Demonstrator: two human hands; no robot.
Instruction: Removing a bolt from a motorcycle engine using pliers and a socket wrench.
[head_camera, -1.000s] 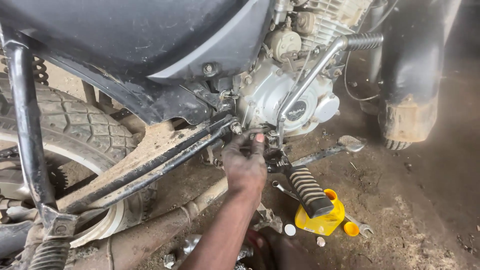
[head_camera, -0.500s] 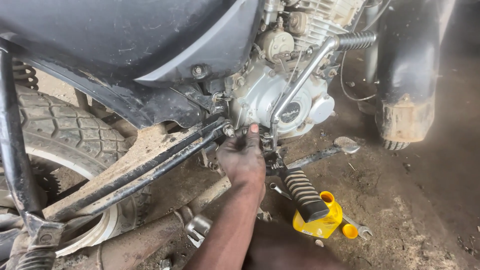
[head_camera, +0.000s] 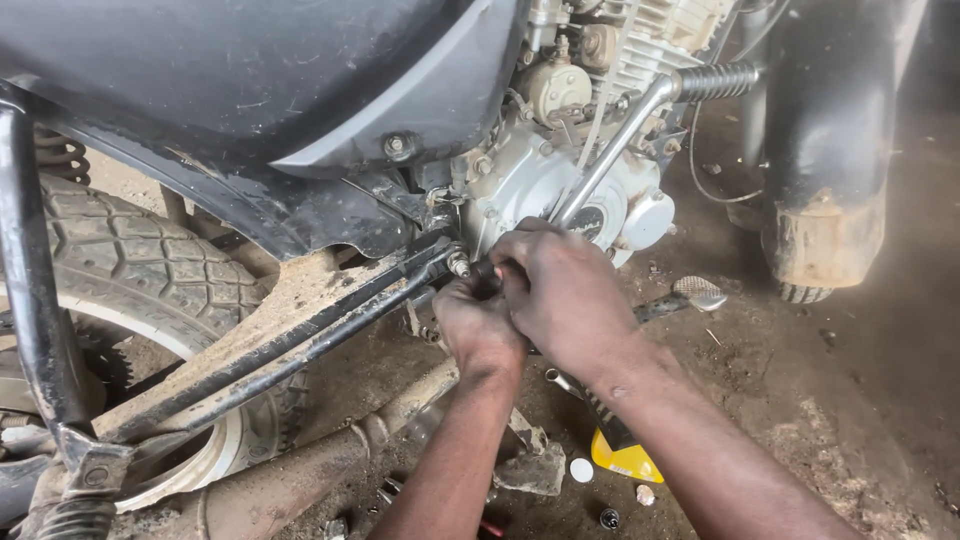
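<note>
**Bolt under the engine case, both hands on it**

Bolt (head_camera: 460, 264) sits at the front end of the muddy swingarm (head_camera: 300, 330), just below the silver engine case (head_camera: 560, 190). Your left hand (head_camera: 478, 325) is closed around something small right beside it; your right hand (head_camera: 565, 290) is cupped over the top, and what that grip holds is hidden. You appear to be mid-way through working this fastener. Next calls for a steady, square hold and small turns. A yellow bottle (head_camera: 625, 458) lies on the dirt floor (head_camera: 800, 420) under your right forearm.
</note>
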